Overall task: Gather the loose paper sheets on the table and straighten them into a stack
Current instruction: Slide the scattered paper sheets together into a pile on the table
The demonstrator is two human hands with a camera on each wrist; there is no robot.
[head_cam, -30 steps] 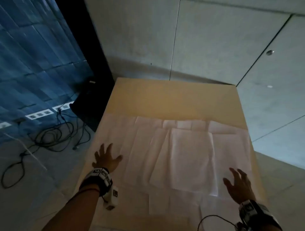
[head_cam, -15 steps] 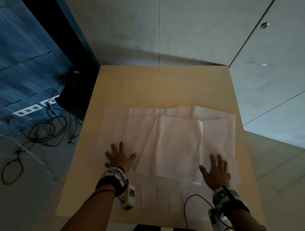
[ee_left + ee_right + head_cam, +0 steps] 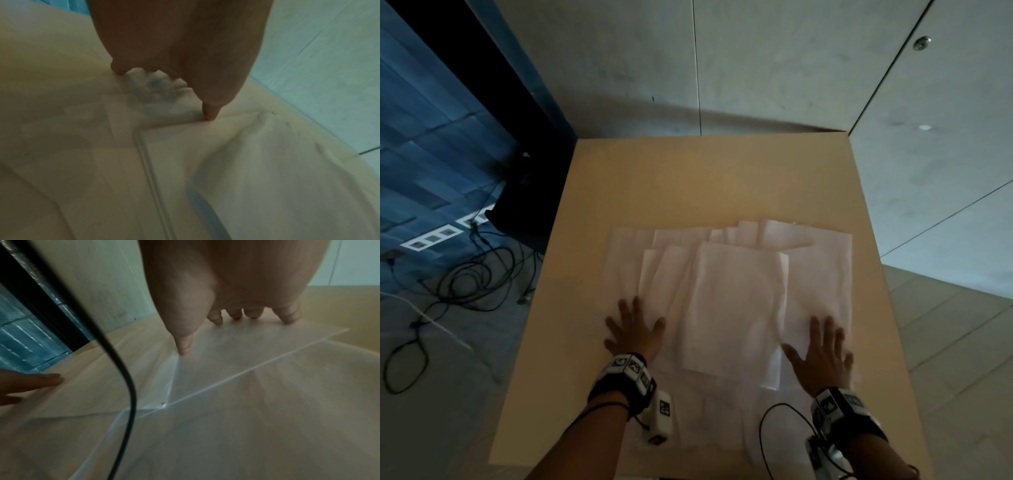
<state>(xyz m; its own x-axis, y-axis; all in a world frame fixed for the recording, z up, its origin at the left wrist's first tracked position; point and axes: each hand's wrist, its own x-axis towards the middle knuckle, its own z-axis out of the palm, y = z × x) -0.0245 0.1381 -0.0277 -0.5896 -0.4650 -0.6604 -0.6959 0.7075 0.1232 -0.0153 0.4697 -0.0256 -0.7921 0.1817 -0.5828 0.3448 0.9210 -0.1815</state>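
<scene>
Now both hands lie flat, fingers spread, on the sheets (image 3: 736, 301) fanned across the table (image 3: 705, 178): left hand (image 3: 635, 330) on their left side, right hand (image 3: 822, 353) on their right, so the overlapped middle lies between them.

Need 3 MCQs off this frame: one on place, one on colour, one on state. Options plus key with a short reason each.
1. Where does the left hand rest?
A. on the left side of the sheets
B. on the floor
C. on the table's far edge

2. What colour is the table?
A. black
B. light tan
C. red

3. How do the sheets lie?
A. in one squared stack
B. rolled up
C. spread and overlapping

Key:
1 A: the head view shows the palm flat on the leftmost papers.
2 B: bare top beyond the papers is light tan.
3 C: many offset edges show between the left hand and the right hand, both with fingers spread flat.
</scene>
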